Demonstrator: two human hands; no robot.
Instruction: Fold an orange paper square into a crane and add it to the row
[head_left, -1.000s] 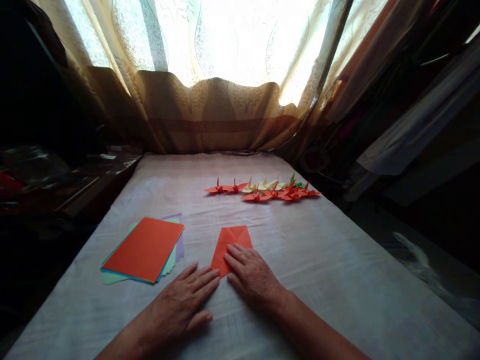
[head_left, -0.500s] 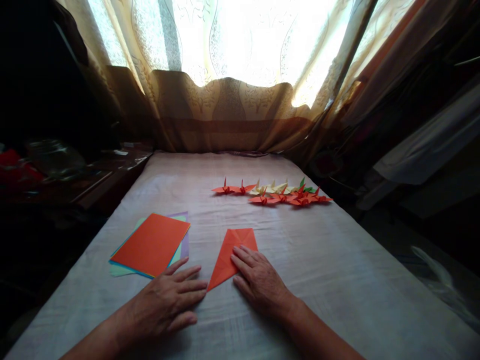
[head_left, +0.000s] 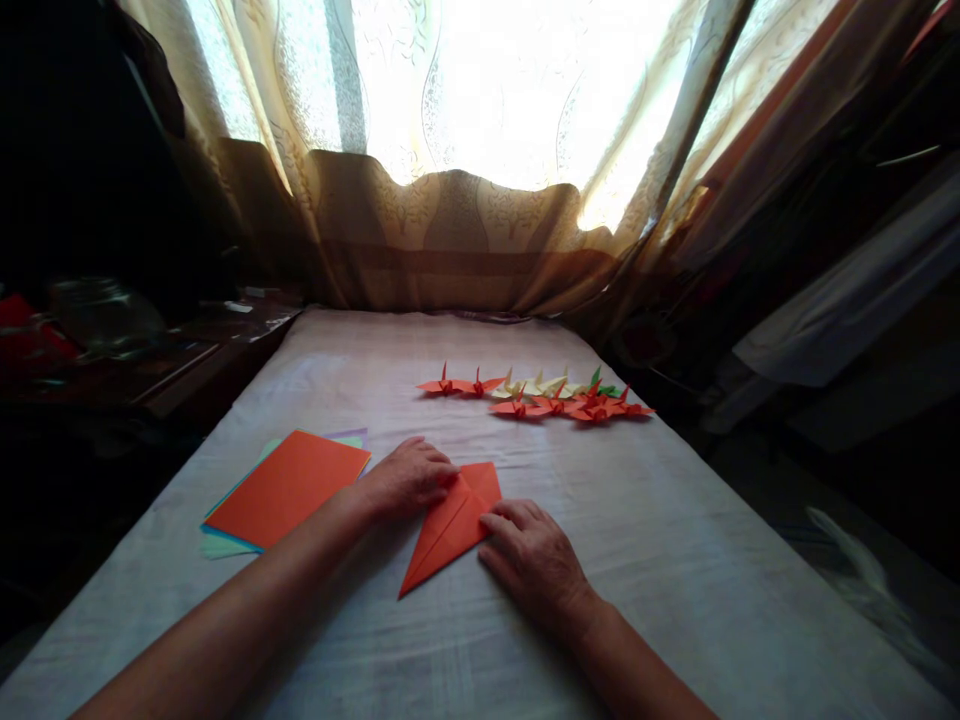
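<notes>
An orange paper folded into a kite shape (head_left: 450, 525) lies on the pale cloth-covered table (head_left: 675, 560), its long point toward me. My left hand (head_left: 409, 478) rests on the paper's upper left flap, fingers curled over the edge. My right hand (head_left: 536, 560) lies flat with its fingertips pressing the paper's right edge. A stack of coloured sheets (head_left: 289, 485) with an orange one on top sits just left of my left hand.
A row of several folded paper cranes (head_left: 540, 395), mostly orange with some yellow and a green one, stands farther back on the table. Patterned curtains (head_left: 465, 230) hang behind the far edge. A dark cluttered side surface (head_left: 135, 350) lies to the left.
My left hand has moved from the cloth near me up onto the folded paper's upper left flap. The paper has turned slightly, and my right hand has shifted to its right edge.
</notes>
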